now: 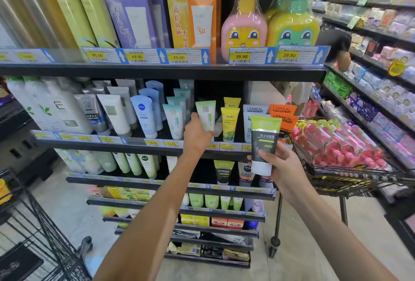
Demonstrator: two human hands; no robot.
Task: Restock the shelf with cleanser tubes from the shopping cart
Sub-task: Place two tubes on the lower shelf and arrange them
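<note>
My left hand [195, 133] grips a white and light-green cleanser tube [206, 113], holding it upright at the second shelf [112, 142] between a teal tube [174, 121] and a yellow tube [229, 123]. My right hand [280, 163] holds a dark grey tube with a lime-green top marked MEN [264, 143] upright in front of the shelf, near the L'Oreal tubes [256, 112]. Matching dark tubes [223, 171] stand on the shelf below.
A shopping cart [350, 172] at the right holds pink and red packs. A second black wire cart [33, 235] is at the lower left. Bottles and boxed sunscreen fill the top shelf [157, 70]. Another aisle of shelves runs along the far right.
</note>
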